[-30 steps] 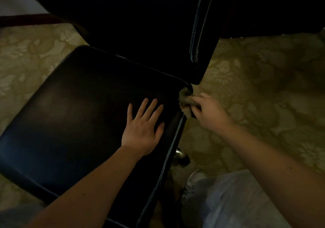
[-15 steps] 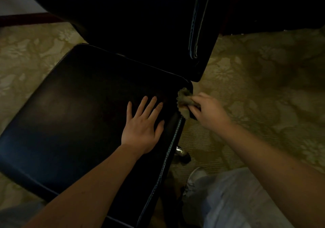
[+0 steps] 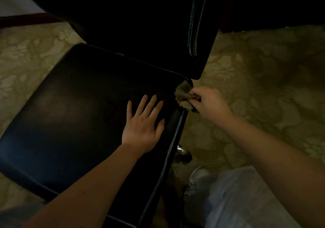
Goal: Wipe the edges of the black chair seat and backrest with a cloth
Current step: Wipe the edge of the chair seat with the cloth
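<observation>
Head view, dim light. One black chair: one seat (image 3: 79, 104) across the left and centre of the frame, one backrest (image 3: 140, 25) along the top centre. One cloth (image 3: 182, 94), olive with a ragged edge, sits at the seat's back right corner, centre right of frame, just under the backrest's lower corner. The right hand (image 3: 209, 103) pinches the cloth, fingers curled round it, and presses it on that corner. The left hand (image 3: 142, 124) lies flat on the seat, fingers straight and spread, holding nothing, just left of the cloth; probably bracing the chair.

Key relation: the seat's stitched right edge runs from the cloth down toward the lower middle of the frame, so its long axis points back toward the person. The right hand is already on it and is the nearer one. The backrest's side edge rises just above the cloth.

Two hands, one cloth. One chrome chair foot (image 3: 181, 149) shows under the seat edge, on the patterned carpet (image 3: 263, 87).
</observation>
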Tool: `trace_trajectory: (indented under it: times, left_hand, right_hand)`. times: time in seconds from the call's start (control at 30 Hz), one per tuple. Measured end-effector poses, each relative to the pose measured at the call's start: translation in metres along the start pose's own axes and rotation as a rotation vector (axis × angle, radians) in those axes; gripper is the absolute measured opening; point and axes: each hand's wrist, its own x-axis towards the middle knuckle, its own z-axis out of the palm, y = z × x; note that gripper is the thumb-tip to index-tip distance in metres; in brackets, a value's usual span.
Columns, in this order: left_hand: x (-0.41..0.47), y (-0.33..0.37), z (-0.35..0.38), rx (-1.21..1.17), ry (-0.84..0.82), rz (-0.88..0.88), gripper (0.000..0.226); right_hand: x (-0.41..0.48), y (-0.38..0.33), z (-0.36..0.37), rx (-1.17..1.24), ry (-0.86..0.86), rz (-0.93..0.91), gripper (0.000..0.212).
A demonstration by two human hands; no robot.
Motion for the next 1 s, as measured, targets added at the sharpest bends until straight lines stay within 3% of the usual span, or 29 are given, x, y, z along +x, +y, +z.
trace_trajectory:
  times: [0.23, 0.47, 0.63, 1.0]
  left_hand:
    - [0.0, 0.001, 0.0, -0.009, 0.014, -0.011, 0.063]
    - [0.0, 0.0, 0.002, -0.005, 0.016, -0.009, 0.062]
    - [0.0, 0.001, 0.0, -0.007, 0.01, -0.01, 0.063]
    - [0.006, 0.004, -0.001, -0.015, 0.008, -0.035, 0.065]
  right_hand:
    - [0.012, -0.002, 0.004, -0.023, 0.098, 0.078, 0.013]
    - [0.002, 0.003, -0.005, -0.011, -0.06, 0.021, 0.017]
    - [0.023, 0.003, -0.007, -0.033, 0.026, 0.068, 0.015]
    - [0.016, 0.002, -0.001, -0.016, -0.029, 0.024, 0.014]
